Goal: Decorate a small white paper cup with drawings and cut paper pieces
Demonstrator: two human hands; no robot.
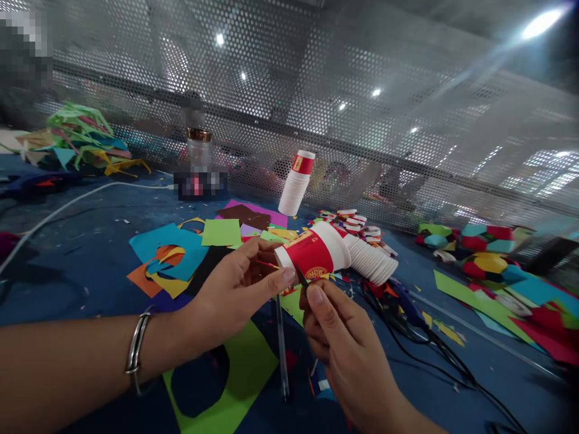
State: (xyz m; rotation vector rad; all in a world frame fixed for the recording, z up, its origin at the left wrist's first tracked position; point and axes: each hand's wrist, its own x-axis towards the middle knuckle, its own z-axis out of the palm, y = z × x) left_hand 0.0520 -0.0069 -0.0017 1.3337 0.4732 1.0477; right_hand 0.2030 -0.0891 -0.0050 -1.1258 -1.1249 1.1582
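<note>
My left hand [253, 277] is closed on a red and white paper cup [312, 256], which lies tilted on its side above the table, its wide rim toward the right. My thumb presses the near side at the base end. My right hand [335, 328] pinches a thin dark pointed tool [301, 278], its tip against the cup's wall near the base. Most of that tool is hidden in the fingers, so its kind cannot be made out. Just behind the held cup lies a stack of white paper cups [373, 260].
Another cup stack [296, 184] stands near the perforated metal screen [271, 78]. Coloured paper [221, 232] and cut scraps cover the blue table [99, 265]. A blue glue gun [409, 307] with black cable lies right. Multicoloured paper pieces [488, 238] sit far right; a phone [199, 185] stands back left.
</note>
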